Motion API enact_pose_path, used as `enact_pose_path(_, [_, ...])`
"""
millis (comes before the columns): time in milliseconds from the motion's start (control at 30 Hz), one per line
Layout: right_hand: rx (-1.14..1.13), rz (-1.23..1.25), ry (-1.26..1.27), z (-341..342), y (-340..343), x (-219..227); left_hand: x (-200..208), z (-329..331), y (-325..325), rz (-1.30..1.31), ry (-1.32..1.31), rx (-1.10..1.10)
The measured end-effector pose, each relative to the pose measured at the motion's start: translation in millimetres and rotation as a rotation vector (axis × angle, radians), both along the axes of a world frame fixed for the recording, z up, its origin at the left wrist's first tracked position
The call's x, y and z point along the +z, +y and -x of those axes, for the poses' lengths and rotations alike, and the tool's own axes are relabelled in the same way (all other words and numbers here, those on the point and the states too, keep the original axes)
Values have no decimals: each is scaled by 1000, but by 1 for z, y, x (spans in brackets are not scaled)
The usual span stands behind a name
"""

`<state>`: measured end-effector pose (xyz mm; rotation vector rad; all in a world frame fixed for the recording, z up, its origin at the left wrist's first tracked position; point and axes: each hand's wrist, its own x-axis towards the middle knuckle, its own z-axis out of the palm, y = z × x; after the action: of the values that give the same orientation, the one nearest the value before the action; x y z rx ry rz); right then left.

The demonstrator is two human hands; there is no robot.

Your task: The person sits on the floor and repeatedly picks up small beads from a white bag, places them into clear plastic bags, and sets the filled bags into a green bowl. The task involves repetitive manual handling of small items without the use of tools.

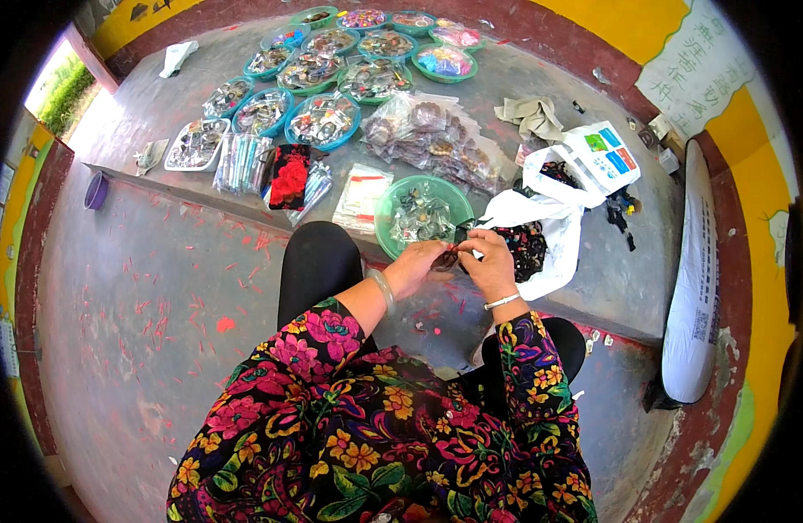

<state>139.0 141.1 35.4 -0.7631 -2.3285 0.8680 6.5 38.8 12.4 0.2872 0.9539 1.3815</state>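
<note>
My left hand [416,267], with a pale bangle at the wrist, meets my right hand [490,264] in front of my knees. The fingers of both are pinched around a small dark item [446,258] with a reddish bit, too small to name. Just beyond them stands a green plastic basin [387,220] holding several small clear packets [421,215]. To the right, next to my right hand, an open white plastic bag [559,253] holds a heap of small dark, speckled pieces [524,247].
Several basins [323,119] of packaged small goods cover the raised grey ledge [619,279]. Clear bags of brown beaded items [436,139], bundled pens [238,166] and a red-and-black cloth [290,179] lie nearer. A long white wrapped roll [691,288] leans at right. A purple bowl [96,191] sits left.
</note>
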Motion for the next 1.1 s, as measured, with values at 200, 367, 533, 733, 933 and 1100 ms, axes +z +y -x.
enact_pose_path(200, [62,-65,7,0,-2,2,-7,1,1,-55,-30,-12])
enact_pose_path(367, [167,-178,-43,3,-6,6,-7,0,0,-69,-38,-22])
enact_pose_path(533, [233,-230,-165,2,-8,3,8,-3,-3,-97,-18,-73])
enact_pose_path(733, [185,-134,-79,4,-10,8,-10,0,0,-118,-75,-20])
enact_pose_path(933, [-18,-44,59,0,-1,17,-4,3,1,-26,-50,33])
enact_pose_path(1100, [-17,-62,20,2,-4,10,-1,-2,2,-15,-1,32])
